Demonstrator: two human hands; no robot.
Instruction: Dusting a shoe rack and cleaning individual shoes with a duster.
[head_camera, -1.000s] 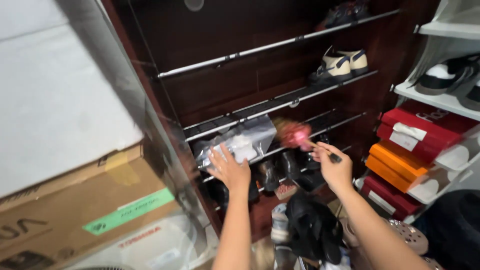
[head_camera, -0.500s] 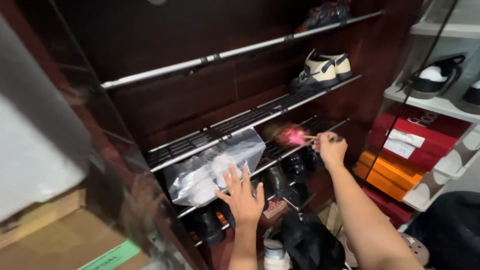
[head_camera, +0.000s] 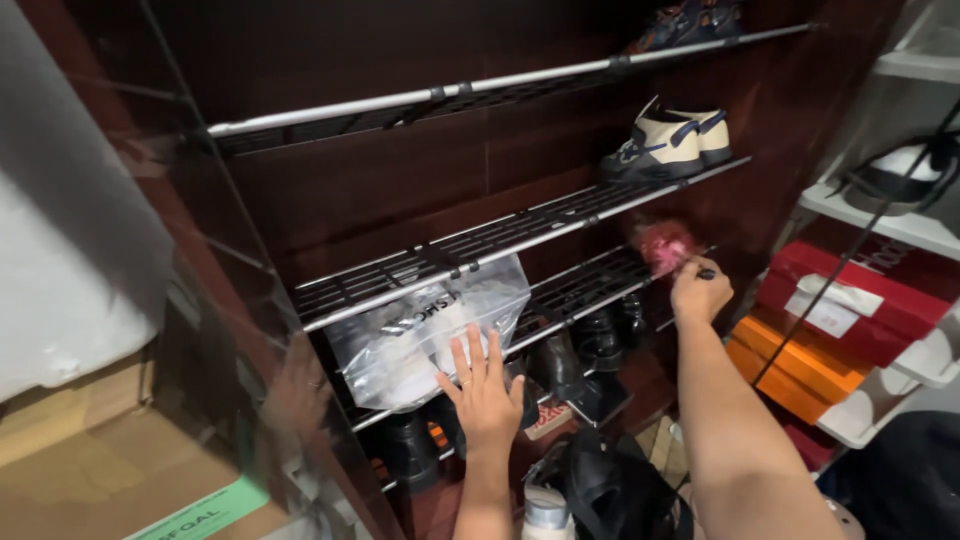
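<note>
The left hand (head_camera: 483, 385) lies flat with its fingers spread against a clear plastic bag (head_camera: 425, 330) that holds something white. It grasps nothing; the palm and fingertips just press on the bag's lower right side. The bag sits at the left end of the lower wire shelf (head_camera: 580, 292), its top tucked under the front edge of the middle wire shelf (head_camera: 470, 245).

The right hand (head_camera: 700, 297) is clenched around the dark handle of a small duster. The pink duster head (head_camera: 663, 243) sticks up from the fist and is blurred; it hangs near the right end of the lower shelf, just below the front edge of the middle one. Whether it touches the wire I cannot tell.

A pair of cream and navy sneakers (head_camera: 668, 145) stands at the right end of the middle shelf. Dark shoes (head_camera: 598, 338) sit in a row beneath the lower shelf. At the right edge of the view, red and orange shoe boxes (head_camera: 845, 310) are stacked on a white rack. A cardboard box (head_camera: 90, 470) fills the bottom left corner, and a black bag (head_camera: 610, 490) lies on the floor between the forearms.
</note>
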